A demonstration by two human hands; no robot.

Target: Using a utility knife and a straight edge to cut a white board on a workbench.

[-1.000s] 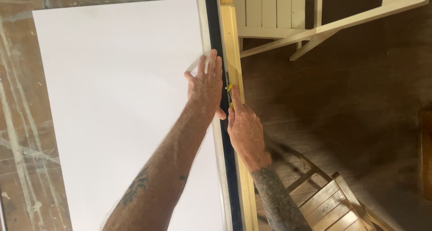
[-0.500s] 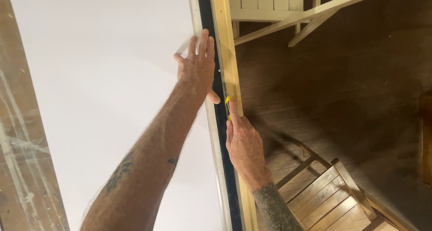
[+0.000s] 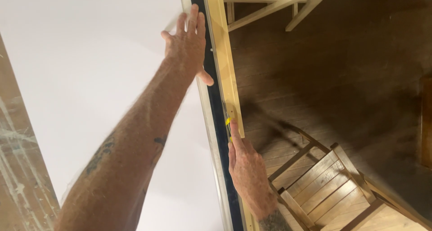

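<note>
The left hand point(image 3: 188, 44) lies flat, fingers together, on the large white board point(image 3: 90, 78), while the right hand point(image 3: 245, 168), fingers clamped on a yellow-and-black utility knife point(image 3: 228, 123) against the long wooden straightedge point(image 3: 225, 64), could slip if that edge shifts.

A yellow-and-black utility knife point(image 3: 227, 123) is lying pinched under the right fingers point(image 3: 235, 133), running along the long straightedge point(image 3: 215, 78) pressing the white board point(image 3: 90, 78).

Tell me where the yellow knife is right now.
In the head view, the yellow knife sits just right of centre in the right hand, against the long straightedge along the white board's right edge.
</note>
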